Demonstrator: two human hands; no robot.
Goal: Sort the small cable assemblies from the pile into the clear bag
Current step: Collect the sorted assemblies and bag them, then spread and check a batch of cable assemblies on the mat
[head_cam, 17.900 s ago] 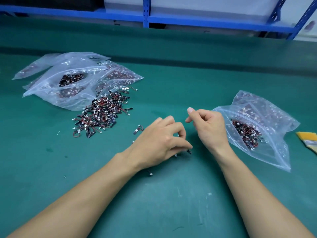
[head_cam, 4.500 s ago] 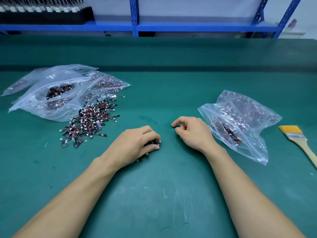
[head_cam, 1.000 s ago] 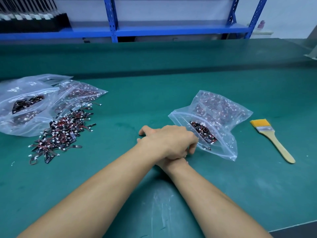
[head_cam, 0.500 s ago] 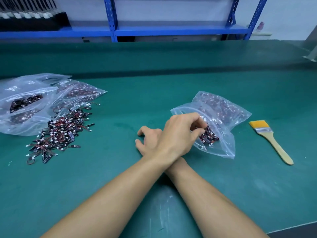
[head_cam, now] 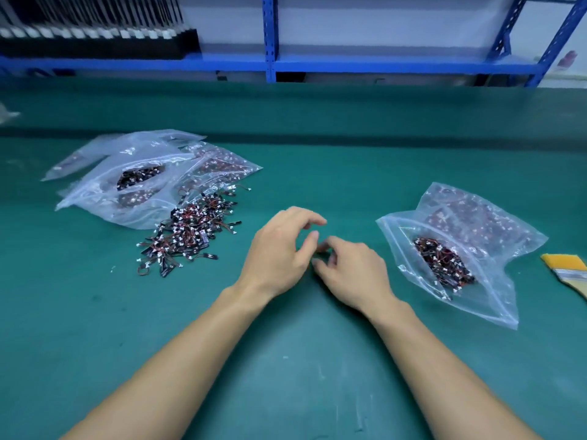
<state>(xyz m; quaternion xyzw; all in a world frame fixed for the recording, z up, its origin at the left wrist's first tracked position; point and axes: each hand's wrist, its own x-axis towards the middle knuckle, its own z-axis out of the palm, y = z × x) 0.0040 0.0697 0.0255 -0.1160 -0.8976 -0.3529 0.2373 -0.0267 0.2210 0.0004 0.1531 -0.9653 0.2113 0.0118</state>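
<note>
Green mat point(head_cam: 317, 160) under pile point(head_cam: 190, 236), blue shelving point(head_cam: 270, 36)

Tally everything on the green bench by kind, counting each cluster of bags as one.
Clear bag clusters: 2
Loose cable assembly pile: 1
Paintbrush: 1
Hands: 2
Total: 6

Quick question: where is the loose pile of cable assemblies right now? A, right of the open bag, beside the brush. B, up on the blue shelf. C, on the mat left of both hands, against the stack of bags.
C: the loose pile lies on the green mat, left of the left hand and the right hand, with its far edge against the stack of bags.
</note>
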